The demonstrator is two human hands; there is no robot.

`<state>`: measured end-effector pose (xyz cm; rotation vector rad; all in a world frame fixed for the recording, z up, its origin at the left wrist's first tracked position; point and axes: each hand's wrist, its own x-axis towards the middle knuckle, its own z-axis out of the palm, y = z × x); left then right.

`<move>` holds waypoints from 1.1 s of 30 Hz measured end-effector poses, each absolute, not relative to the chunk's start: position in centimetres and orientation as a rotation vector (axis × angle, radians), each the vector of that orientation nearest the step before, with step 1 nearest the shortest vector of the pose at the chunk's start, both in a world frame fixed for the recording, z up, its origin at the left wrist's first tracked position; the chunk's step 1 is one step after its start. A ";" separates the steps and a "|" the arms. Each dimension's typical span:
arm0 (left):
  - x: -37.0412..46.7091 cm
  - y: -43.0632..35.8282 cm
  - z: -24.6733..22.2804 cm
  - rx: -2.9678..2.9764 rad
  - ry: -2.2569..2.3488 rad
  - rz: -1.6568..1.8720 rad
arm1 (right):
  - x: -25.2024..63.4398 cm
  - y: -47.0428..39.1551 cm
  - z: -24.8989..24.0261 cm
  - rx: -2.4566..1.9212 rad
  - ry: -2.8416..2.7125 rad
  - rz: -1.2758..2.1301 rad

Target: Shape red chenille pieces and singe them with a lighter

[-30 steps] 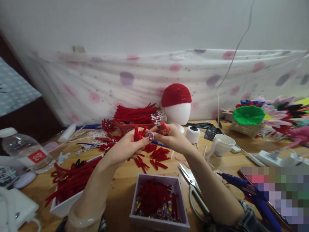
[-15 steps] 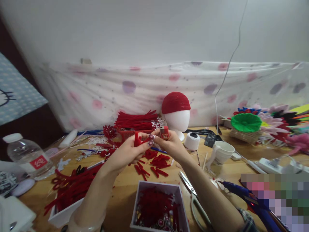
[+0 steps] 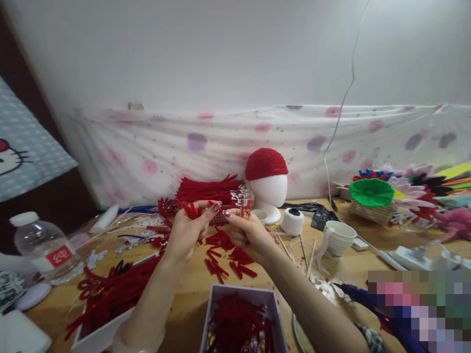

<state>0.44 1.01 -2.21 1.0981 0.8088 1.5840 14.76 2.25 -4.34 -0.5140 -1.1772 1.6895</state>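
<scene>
The left hand (image 3: pixel 191 228) pinches a few red chenille strips (image 3: pixel 190 210) between thumb and fingers, above the middle of the bench (image 3: pixel 191 299). The right hand (image 3: pixel 246 233), just to the right, is curled around a red lighter (image 3: pixel 246 208) standing upright. The thumbs are close together with a narrow gap between them. I cannot make out a flame, though one could be lost at this distance.

If the lighter were lit here, fingertips could be singed, since they sit so near its top. The fuzzy strips would probably scorch quickly, and a dropped ember could catch the loose red cut pieces (image 3: pixel 217 267) on the bench below. A loose pinch could also let a strip slip among them. At near right, the blue glue gun (image 3: pixel 379 311) shows a small red light; its nozzle points toward the right forearm, so a careless sweep could bring a burn.
</scene>
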 end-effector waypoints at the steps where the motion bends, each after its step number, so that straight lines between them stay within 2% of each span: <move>1: 0.5 1.1 -2.2 1.089 0.812 1.587 | 14.7 2.2 -4.4 -0.507 -1.174 1.706; 4: 0.6 1.1 -2.3 1.067 0.832 1.626 | 14.8 2.2 -4.4 -0.513 -1.174 1.741; 12: 0.1 0.5 -1.2 1.008 0.829 1.783 | 14.2 3.3 -5.8 -0.571 -1.152 2.124; 33: 0.3 0.2 -1.3 1.041 0.861 1.749 | 13.5 1.9 -5.4 -0.652 -1.267 2.132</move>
